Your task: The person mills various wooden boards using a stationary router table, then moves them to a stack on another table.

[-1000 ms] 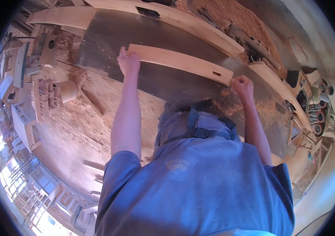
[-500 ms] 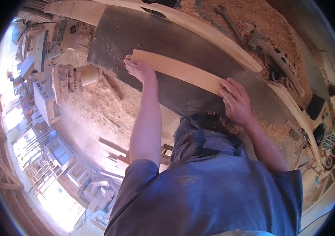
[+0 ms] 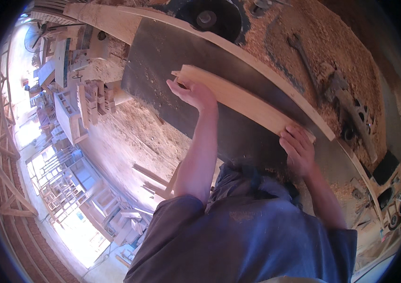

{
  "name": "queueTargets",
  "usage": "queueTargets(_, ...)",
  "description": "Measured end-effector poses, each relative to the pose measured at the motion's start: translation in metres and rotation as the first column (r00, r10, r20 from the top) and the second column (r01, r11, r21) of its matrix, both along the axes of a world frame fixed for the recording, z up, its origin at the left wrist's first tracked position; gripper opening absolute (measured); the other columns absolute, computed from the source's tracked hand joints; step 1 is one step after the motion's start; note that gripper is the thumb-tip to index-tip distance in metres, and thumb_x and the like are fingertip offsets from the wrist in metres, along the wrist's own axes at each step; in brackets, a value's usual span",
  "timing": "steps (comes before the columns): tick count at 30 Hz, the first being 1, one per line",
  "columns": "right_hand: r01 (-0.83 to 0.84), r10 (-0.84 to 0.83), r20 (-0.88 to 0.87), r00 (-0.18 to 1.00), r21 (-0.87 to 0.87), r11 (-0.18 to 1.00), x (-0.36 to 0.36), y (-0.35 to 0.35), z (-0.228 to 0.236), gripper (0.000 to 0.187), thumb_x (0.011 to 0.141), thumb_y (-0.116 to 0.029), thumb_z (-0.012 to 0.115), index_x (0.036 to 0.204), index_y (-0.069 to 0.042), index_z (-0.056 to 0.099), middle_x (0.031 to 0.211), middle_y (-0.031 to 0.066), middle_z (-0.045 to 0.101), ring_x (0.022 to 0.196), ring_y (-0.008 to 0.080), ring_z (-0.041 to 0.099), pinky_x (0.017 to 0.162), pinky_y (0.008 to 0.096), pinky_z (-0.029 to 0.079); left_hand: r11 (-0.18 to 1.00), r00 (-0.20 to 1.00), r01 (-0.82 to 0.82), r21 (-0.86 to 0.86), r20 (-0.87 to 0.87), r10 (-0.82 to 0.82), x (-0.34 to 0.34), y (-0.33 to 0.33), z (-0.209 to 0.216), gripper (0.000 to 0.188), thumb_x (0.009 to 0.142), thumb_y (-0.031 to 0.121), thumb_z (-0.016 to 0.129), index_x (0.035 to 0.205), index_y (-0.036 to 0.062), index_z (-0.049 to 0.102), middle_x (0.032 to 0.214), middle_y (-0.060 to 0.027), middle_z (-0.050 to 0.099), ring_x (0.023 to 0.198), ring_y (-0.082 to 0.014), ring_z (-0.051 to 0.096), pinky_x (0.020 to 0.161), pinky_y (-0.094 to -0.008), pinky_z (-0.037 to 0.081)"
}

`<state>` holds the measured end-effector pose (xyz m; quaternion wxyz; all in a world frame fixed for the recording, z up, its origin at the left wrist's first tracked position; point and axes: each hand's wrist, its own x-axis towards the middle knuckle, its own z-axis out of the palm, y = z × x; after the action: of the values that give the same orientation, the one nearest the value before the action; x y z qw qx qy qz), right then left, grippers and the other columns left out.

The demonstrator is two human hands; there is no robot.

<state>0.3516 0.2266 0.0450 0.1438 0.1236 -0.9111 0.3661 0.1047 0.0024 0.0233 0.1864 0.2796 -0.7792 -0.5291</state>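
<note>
A pale wooden board point(image 3: 243, 99), slightly curved, lies over a dark flat machine table point(image 3: 163, 52). A small tongue-like projection shows at its left end. My left hand point(image 3: 196, 94) is cupped at that end, palm against the near edge with some fingers stretched past the wood. Close to the right end, my right hand point(image 3: 299, 148) grips the board, fingers bent over its top. The right tip of the board sticks out beyond these fingers, close to a long wooden strip point(image 3: 257, 70) that runs along the table like a fence.
Behind the strip are a round black disc with a central nut point(image 3: 205, 19), heaps of shavings, and a wrench point(image 3: 304, 59). A second strip point(image 3: 360, 174) continues at the right. Wood pieces point(image 3: 94, 101) and furniture parts stand on the dusty floor at left.
Both hands have carried the board rightward and closer to the wooden strip. Its right tip now shows past my right fingers. The view has shifted, bringing the black disc into sight.
</note>
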Motion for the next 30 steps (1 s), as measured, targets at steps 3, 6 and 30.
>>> queueTargets(3,-0.026,0.026,-0.013,1.0,-0.03,0.999,-0.005,0.009,0.004,0.025,0.08,0.002,0.066,0.105,0.0,0.07,0.114,0.0153,0.072,0.116,0.0363,0.066,0.099,0.0517,0.054,0.999,1.0,0.015,-0.029,0.027,-0.014,-0.003,0.009,-0.003,0.061,0.108,0.017,0.043,0.157,-0.0097,0.017,0.145,-0.0213,0.046,0.128,-0.0297,0.051,0.109,-0.0366,0.04)
queueTargets(6,-0.035,0.036,0.017,0.999,-0.036,0.999,-0.01,0.013,0.006,0.023,0.083,0.001,0.066,0.105,0.0,0.069,0.112,0.0172,0.072,0.114,0.0375,0.067,0.099,0.0521,0.054,0.999,0.999,0.031,0.018,0.033,-0.031,-0.008,0.019,0.0,0.059,0.11,0.018,0.041,0.157,-0.0084,0.017,0.145,-0.0196,0.044,0.131,-0.0287,0.048,0.111,-0.0365,0.038)
queueTargets(30,0.047,-0.053,0.121,0.991,0.046,0.998,-0.021,0.009,0.003,0.021,0.091,0.002,0.059,0.11,-0.003,0.067,0.116,0.0145,0.071,0.116,0.0373,0.066,0.104,0.0547,0.051,0.977,0.963,0.197,0.078,-0.201,-0.178,-0.038,0.033,-0.025,0.052,0.108,0.009,0.042,0.153,-0.0066,0.02,0.138,-0.0128,0.048,0.124,-0.0231,0.049,0.109,-0.0343,0.038)
